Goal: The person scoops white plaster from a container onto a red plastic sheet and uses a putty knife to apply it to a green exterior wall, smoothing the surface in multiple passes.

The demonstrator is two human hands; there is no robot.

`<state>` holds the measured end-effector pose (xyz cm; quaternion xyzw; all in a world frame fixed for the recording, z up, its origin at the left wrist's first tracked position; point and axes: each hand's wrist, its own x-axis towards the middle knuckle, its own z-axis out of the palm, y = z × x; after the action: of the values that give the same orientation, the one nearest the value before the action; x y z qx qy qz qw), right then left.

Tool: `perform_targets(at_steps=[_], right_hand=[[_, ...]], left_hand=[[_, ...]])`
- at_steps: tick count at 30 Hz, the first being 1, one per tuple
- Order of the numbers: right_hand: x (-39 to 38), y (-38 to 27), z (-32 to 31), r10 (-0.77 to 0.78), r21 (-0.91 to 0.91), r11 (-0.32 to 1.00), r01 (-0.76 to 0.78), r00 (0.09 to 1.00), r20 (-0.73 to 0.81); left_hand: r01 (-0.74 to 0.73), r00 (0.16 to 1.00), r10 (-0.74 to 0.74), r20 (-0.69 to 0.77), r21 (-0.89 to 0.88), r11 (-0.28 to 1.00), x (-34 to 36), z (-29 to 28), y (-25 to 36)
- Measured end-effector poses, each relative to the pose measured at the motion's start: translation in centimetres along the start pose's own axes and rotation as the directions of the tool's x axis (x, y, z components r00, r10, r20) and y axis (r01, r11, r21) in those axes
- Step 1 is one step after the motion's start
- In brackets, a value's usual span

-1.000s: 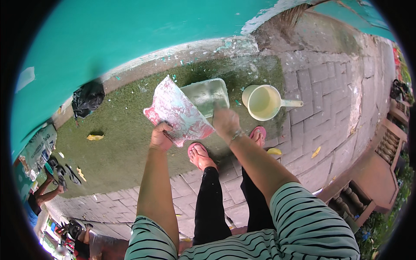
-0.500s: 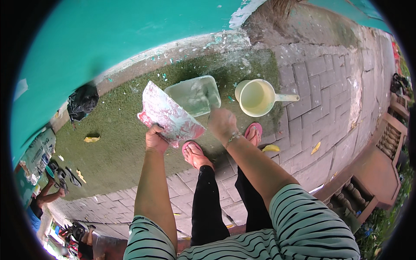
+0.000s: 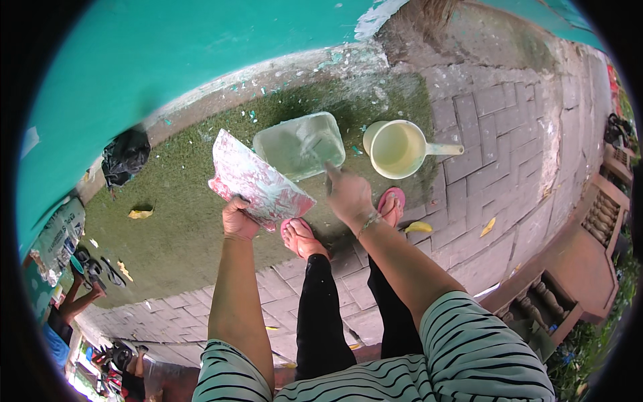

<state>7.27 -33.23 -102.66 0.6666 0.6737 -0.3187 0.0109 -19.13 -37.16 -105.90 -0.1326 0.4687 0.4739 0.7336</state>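
Note:
My left hand (image 3: 241, 220) grips the near edge of a flat, torn-edged sheet (image 3: 258, 181), smeared white over pink-red, and holds it tilted above the mat. My right hand (image 3: 351, 197) is curled, with one grey-looking finger or a small dark tip pointing at the near edge of a translucent rectangular tub (image 3: 284, 149). Whether something sits inside those fingers is hidden. The tub has whitish residue inside. To its right stands a cream-coloured dipper (image 3: 397, 151) with a long handle, with pale liquid in it.
A teal wall (image 3: 181, 53) with chipped paint runs along the far side. A black plastic bag (image 3: 126, 157) lies by it. Underfoot are a green mat (image 3: 181, 234), grey pavers (image 3: 482, 134) and yellow leaves (image 3: 418, 227). Another person's leg (image 3: 80, 298) shows at far left.
The smeared sheet has shifted slightly left in my left hand. My right hand has moved a little right and nearer to me, with its pointing tip now clearer.

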Motion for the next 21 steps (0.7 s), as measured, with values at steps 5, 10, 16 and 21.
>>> perform_targets(at_steps=[5,10,16,21], right_hand=[[2.2,-0.6,0.8,0.0,-0.111,0.994,0.007,0.998,0.059],[-1.3,-1.2,0.1,-0.088,-0.208,0.972,0.108,0.991,0.103],[1.6,2.4,-2.0,-0.382,-0.409,0.834,0.37,0.922,0.053],[6.4,2.4,-6.4,-0.409,-0.411,0.841,0.351,0.911,-0.06]], left_hand=[[0.01,0.999,-0.011,-0.037,-0.023,1.0,0.2,0.1,-0.1],[0.013,0.999,-0.013,-0.042,-0.011,1.0,-0.3,0.4,0.0],[0.042,0.999,-0.042,-0.013,-0.051,0.998,-0.2,0.4,-0.4],[0.042,0.999,-0.042,-0.021,-0.031,0.999,0.0,0.3,-0.3]])
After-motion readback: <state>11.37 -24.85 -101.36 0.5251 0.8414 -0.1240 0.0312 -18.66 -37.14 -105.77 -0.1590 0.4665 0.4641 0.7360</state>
